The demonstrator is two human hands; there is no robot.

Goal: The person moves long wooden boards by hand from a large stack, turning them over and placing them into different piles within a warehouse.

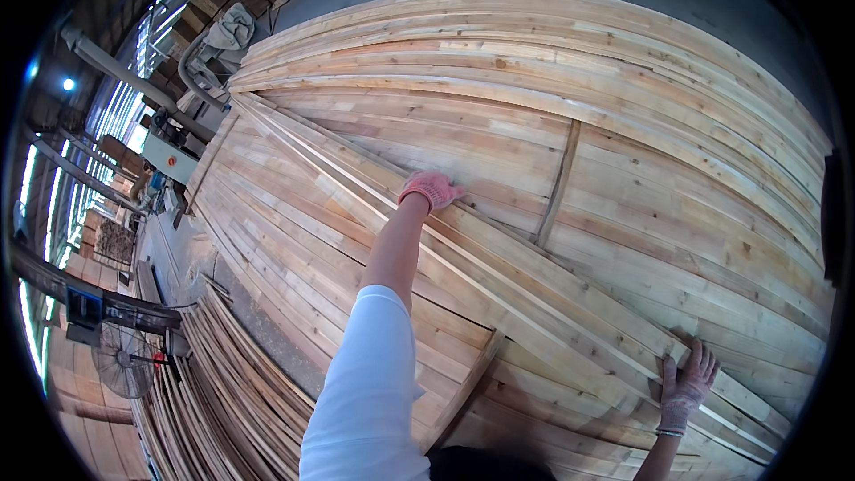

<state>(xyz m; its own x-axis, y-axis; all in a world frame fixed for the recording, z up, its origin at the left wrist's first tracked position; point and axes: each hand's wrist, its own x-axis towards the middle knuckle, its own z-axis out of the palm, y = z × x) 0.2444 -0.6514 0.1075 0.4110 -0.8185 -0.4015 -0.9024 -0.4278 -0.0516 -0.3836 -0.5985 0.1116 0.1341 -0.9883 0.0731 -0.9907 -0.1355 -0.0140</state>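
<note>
White-sleeved left arm (365, 383) looms closest in the head view, below and left of our landmark, the upper crosswise batten (559, 183). Its gloved left hand (430, 191) sits left of that batten, loosely curled on the long wooden strips (570, 303), which slant past the batten's lower end over a broad bed of boards (677, 214). Over to the right hand (686, 387), gloved too, well below and right of the batten: thumb apart, fingers half open across the strips. Is either one truly clasping wood? Can't tell; the undersides are hidden! These strips look light singly, awkward together: firm to the touch, springy along their length, dry rather than slippery, probably splintery. Best hold, I'd say: two wide-set grips, one each side of the batten, pinching the long edges.
</note>
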